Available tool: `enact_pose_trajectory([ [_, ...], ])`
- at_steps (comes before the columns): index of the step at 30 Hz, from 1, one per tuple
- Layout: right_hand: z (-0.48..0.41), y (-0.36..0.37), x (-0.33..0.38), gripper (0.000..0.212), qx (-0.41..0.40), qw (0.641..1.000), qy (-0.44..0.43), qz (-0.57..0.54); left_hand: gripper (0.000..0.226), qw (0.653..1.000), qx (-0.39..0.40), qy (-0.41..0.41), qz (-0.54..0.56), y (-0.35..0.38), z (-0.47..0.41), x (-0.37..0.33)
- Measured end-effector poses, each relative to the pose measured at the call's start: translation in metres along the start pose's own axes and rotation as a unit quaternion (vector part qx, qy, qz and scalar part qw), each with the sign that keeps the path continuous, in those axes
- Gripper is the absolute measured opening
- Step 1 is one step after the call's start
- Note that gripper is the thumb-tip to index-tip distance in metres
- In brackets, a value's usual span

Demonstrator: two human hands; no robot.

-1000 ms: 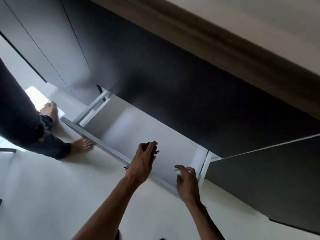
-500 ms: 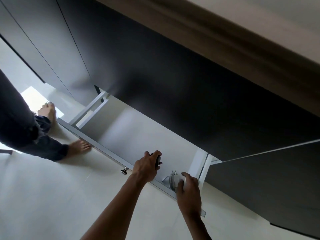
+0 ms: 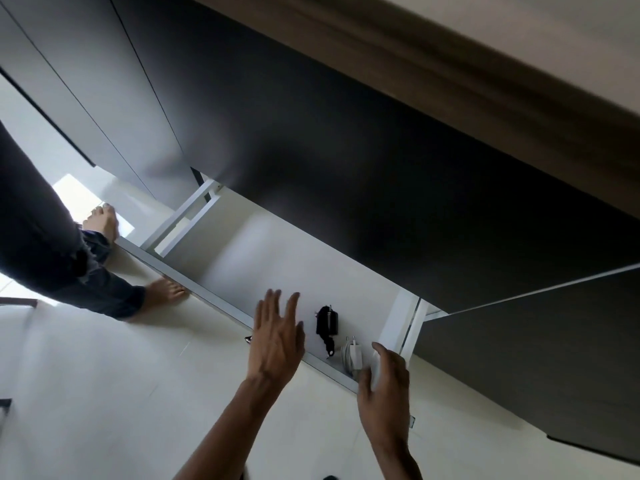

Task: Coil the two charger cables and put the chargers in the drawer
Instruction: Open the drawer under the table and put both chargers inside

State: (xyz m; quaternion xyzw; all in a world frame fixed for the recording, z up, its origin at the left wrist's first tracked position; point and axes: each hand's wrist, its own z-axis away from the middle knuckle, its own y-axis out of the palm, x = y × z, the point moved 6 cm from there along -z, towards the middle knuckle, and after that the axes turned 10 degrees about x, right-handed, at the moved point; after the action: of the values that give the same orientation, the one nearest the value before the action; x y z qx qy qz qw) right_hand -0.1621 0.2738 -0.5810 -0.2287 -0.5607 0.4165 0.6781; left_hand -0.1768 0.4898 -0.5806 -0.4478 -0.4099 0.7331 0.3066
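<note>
The white drawer point(image 3: 214, 299) is pulled out from the dark cabinet. A black charger with its coiled cable point(image 3: 327, 323) lies on the drawer floor near the right end. Beside it to the right lies a white charger with its coiled cable point(image 3: 351, 356), close to the front wall. My left hand point(image 3: 277, 337) hovers over the drawer's front edge with fingers spread and nothing in it. My right hand point(image 3: 386, 382) is over the drawer's front right corner, its fingers curved by the white charger; whether it touches the charger I cannot tell.
Dark cabinet fronts point(image 3: 346, 150) rise behind and to the right of the drawer, under a wooden top point(image 3: 450, 64). A person's bare feet point(image 3: 166, 292) and dark trouser legs stand on the pale floor at the left end of the drawer.
My left hand has let go of the black charger, which now lies in the drawer, and its fingers have spread. The white charger has left my right hand's grip and rests on the drawer floor.
</note>
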Motion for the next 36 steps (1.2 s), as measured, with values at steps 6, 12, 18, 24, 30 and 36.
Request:
enact_pose_trajectory([
  [6, 0.053, -0.020, -0.026, 0.094, -0.083, 0.962, 0.231, -0.117, 0.115, 0.967, -0.043, -0.198, 0.152, -0.001, 0.039, 0.047],
  [12, 0.057, 0.016, -0.040, 0.085, -0.092, 0.755, 0.411, -0.502, 0.119, 0.890, -0.012, -0.249, 0.382, 0.010, 0.025, 0.032],
  [18, 0.039, 0.028, -0.008, 0.068, -0.131, 0.604, 0.431, -0.657, 0.090, 0.726, -0.067, -0.378, 0.571, 0.014, 0.018, 0.013],
  [24, 0.008, 0.017, -0.001, 0.098, -0.129, 0.547, 0.391, -0.729, 0.105, 0.570, -0.038, -0.390, 0.722, 0.010, -0.011, -0.015],
  [30, -0.051, -0.006, 0.012, 0.089, -0.146, 0.503, 0.285, -0.803, 0.083, 0.568, 0.025, -0.294, 0.768, 0.002, -0.040, -0.068],
  [36, -0.113, -0.051, 0.030, 0.097, -0.102, 0.436, 0.228, -0.865, 0.098, 0.555, 0.135, -0.238, 0.785, -0.015, -0.089, -0.111],
])
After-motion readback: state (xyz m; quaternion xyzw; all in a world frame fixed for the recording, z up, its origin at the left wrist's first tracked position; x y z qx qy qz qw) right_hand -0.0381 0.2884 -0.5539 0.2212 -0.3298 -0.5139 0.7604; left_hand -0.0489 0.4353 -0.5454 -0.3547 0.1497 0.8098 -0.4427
